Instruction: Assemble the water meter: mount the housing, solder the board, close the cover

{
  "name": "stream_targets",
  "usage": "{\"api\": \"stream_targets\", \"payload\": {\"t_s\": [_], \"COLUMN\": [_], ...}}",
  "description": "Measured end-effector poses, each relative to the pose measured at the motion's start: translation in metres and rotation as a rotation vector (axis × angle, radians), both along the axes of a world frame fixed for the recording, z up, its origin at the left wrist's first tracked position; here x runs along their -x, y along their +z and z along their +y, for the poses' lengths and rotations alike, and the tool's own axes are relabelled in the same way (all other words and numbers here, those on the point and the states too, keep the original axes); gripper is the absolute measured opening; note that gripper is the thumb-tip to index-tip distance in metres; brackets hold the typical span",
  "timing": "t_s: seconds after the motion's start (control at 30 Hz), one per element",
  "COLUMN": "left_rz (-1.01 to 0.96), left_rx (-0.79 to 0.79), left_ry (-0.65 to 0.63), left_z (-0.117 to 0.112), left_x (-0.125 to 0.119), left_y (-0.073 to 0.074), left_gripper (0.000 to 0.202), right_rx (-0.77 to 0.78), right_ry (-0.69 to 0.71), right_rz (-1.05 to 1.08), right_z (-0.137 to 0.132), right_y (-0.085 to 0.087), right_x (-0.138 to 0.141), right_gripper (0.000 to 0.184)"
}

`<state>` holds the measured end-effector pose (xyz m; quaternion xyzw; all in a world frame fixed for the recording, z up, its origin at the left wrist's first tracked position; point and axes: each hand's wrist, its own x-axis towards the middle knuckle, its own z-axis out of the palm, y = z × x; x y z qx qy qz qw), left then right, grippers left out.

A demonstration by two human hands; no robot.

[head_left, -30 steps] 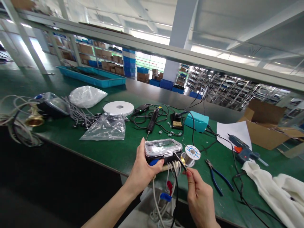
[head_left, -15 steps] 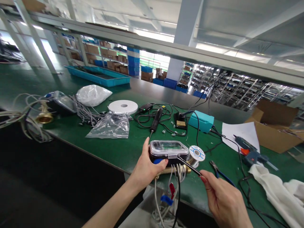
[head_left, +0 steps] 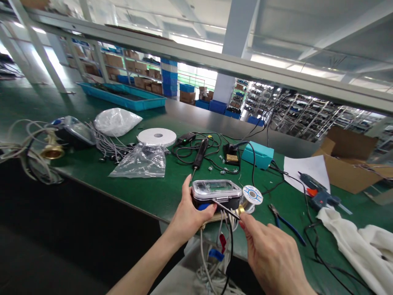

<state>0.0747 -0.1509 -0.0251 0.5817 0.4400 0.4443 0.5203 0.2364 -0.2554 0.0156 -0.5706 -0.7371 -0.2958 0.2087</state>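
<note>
Clear-lidded black plastic meter housing (head_left: 216,192) sits in the left hand (head_left: 190,217), whose fingers (head_left: 188,192) clamp its side above the green bench (head_left: 166,192). White wires (head_left: 203,254) already hang from it, its lid shut. The right hand (head_left: 273,254) pinches a slim dark metal tool (head_left: 225,209) between its fingers (head_left: 244,223), tip against the housing. A silver solder spool (head_left: 252,196) stands just beside; an unheld black soldering iron (head_left: 199,153) rests further off. A crumpled clear plastic bag (head_left: 139,166) and a long blue plastic tray (head_left: 123,105) lie beyond, their contents hard to tell.

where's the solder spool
In the head view, the solder wire spool sits on the green bench mat, just right of the clear-lidded electronic meter in the left hand.
</note>
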Motion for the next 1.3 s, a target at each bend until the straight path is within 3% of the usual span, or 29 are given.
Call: {"api": "stream_targets", "payload": {"t_s": [0.2,0.3,0.6,0.77,1.03,1.23,1.3], "left_rz": [0.036,0.030,0.001,0.022,0.035,0.064,0.051], "left_rx": [-0.010,-0.020,-0.069,-0.168,-0.251,-0.181,-0.137], "left_ry": [0.040,0.048,0.087,0.040,0.044,0.049,0.057], "left_z": [-0.004,-0.005,-0.010,-0.019,-0.022,-0.016,-0.016], "left_x": [-0.002,-0.002,-0.002,-0.003,-0.004,-0.002,-0.001], "left_y": [-0.001,-0.005,-0.005,-0.005,-0.010,-0.008,-0.007], "left_gripper": [0.099,0.100,0.099,0.099,0.093,0.090,0.090], "right_rx": [-0.187,-0.217,-0.123,-0.016,0.266,0.461,0.469], "right_ry": [-0.010,-0.059,-0.196,-0.291,-0.374,-0.126,-0.183], "right_rz": [0.207,0.264,0.203,0.175,0.199,0.453,0.498], "right_z": [0.007,0.013,0.025,0.043,0.074,0.042,0.026], "right_y": [-0.039,-0.043,-0.010,0.016,0.055,0.059,0.053], "right_x": [0.016,0.025,0.025,0.022,0.016,-0.021,-0.050], "right_gripper": [0.029,0.033,0.037,0.029,0.026,0.035,0.040]}}
